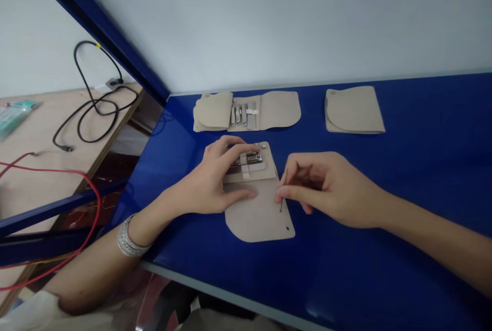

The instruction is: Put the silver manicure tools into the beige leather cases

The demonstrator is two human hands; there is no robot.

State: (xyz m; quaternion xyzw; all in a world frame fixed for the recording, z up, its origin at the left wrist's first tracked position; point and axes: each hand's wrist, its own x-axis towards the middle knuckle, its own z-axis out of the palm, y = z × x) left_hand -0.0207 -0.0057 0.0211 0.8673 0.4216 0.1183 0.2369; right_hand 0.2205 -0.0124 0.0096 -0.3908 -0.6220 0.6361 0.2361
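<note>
Left hand [213,180] touches an open pouch [257,221]; right hand [328,190] pinches, apparently, a thin tool [282,205].

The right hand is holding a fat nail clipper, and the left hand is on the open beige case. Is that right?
Not quite: the right hand is holding a thin metal stick, not a fat nail clipper. The head view shows it. The left hand is on the open beige case, as you said.

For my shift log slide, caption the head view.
On a blue table, the left hand rests on an open beige case of metal tools; the right hand pinches a thin tool.
</note>
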